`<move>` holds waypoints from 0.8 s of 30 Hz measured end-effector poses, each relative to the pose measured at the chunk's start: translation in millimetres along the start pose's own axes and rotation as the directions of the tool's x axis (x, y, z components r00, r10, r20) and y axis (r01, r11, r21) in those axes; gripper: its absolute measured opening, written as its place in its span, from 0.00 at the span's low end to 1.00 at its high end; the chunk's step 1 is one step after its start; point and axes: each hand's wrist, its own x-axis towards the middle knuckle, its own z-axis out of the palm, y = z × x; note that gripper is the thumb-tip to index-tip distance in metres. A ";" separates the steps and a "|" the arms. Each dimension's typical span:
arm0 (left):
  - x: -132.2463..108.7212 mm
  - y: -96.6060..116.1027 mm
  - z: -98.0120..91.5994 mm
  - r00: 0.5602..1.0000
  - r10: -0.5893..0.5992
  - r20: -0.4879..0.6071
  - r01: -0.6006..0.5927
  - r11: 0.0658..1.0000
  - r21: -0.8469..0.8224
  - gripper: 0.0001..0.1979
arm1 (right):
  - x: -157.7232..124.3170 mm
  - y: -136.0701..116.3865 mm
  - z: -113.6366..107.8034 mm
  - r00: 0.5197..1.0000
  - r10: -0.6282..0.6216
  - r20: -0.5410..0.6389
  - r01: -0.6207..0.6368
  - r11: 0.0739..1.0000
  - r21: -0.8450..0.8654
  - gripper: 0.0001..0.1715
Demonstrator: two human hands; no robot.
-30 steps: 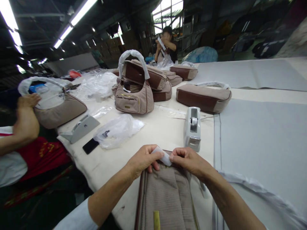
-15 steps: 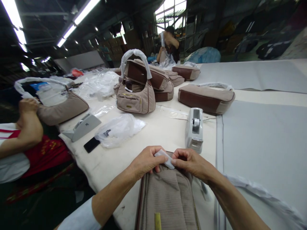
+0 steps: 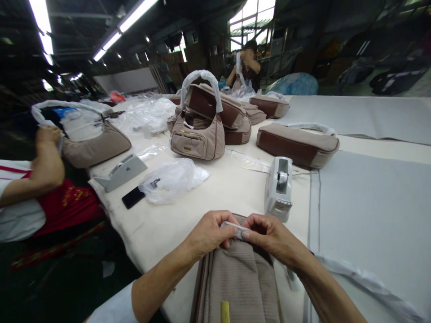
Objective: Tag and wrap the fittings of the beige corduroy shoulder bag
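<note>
A taupe fabric handbag [image 3: 240,285] with brown trim lies on the table edge right in front of me. My left hand [image 3: 210,233] and my right hand [image 3: 272,237] meet at its far end, both pinched on a small white paper strip [image 3: 235,229] held against the bag. The bag's handle, wrapped in white paper [image 3: 367,282], trails off to the right. A grey tape dispenser [image 3: 279,188] stands just beyond my right hand.
More taupe handbags [image 3: 198,134] are piled mid-table, one [image 3: 298,146] lying flat to the right. A plastic bag [image 3: 173,179], a black phone [image 3: 134,197] and a second dispenser [image 3: 121,172] lie left. A person's arm [image 3: 37,175] holds a bag at left; another person [image 3: 247,67] stands far back.
My hands have lowered the white strip and flattened it against the bag's end. The view has shifted a little. The person at the back has raised a white piece.
</note>
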 end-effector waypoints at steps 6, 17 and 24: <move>-1.8 -1.7 1.7 0.999 0.020 0.028 -0.018 0.997 -0.076 0.08 | -1.7 0.6 4.0 0.996 -0.055 -0.076 0.049 0.996 -0.081 0.14; -7.0 -20.9 7.9 0.985 0.166 -0.050 -0.167 0.986 -0.022 0.07 | -29.0 2.6 17.7 0.874 -0.444 -0.199 0.266 0.780 -0.567 0.11; -9.6 -21.3 7.7 0.975 0.211 -0.066 -0.209 0.977 0.038 0.07 | -9.9 -17.3 8.6 0.988 -0.122 -0.095 0.077 0.923 -0.377 0.16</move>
